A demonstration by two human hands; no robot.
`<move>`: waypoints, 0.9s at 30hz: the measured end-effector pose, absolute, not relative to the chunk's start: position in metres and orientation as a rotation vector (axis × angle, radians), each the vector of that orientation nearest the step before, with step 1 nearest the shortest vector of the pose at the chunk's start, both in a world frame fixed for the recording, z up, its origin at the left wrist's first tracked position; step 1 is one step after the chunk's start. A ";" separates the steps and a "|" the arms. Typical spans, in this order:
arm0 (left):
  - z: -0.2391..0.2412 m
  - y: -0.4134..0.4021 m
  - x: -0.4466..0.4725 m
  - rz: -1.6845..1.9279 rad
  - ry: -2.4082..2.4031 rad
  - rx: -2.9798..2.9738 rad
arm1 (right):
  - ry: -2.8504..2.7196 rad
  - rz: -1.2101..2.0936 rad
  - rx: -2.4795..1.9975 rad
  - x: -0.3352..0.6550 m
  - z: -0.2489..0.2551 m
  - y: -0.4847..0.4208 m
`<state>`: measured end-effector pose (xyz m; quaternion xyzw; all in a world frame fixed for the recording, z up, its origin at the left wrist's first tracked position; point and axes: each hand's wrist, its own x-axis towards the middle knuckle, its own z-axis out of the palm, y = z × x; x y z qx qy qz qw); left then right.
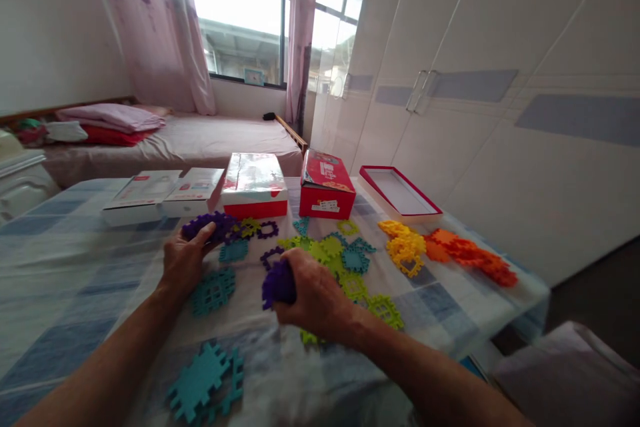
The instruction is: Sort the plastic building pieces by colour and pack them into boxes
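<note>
My left hand [183,260] is closed around a stack of purple interlocking plastic pieces [213,227] with toothed edges, near the white boxes. In my right hand [315,293] is another bunch of purple interlocking pieces [278,283], held over the middle of the table. Loose purple frame-shaped pieces [269,229] lie between the two hands. Teal pieces [213,290] rest beside my left forearm, and more teal pieces [200,377] lie at the near edge. Partly behind my right hand, lime green pieces [355,285] are spread out.
Yellow pieces [404,247] and orange pieces [473,257] are heaped on the right. White boxes [194,192], a white-and-red box [255,187], a red box [327,183] and an open tray-like lid [400,190] line the table's far side. A bed [230,133] stands beyond.
</note>
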<state>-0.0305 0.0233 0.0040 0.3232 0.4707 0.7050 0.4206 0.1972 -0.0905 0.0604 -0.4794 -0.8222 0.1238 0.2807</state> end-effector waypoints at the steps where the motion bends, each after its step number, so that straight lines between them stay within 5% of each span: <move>1: 0.003 0.023 -0.031 1.762 1.186 0.809 | -2.106 0.313 -1.338 0.213 0.068 -0.093; 6: 0.003 0.024 -0.031 1.771 1.187 0.800 | -1.733 0.256 -1.801 0.323 0.083 -0.120; 13: 0.009 0.022 -0.028 1.789 1.181 0.763 | -1.260 0.219 -2.248 0.457 0.029 -0.146; 27: 0.002 0.025 -0.033 1.757 1.180 0.804 | -1.599 -0.681 -2.258 0.460 0.008 -0.134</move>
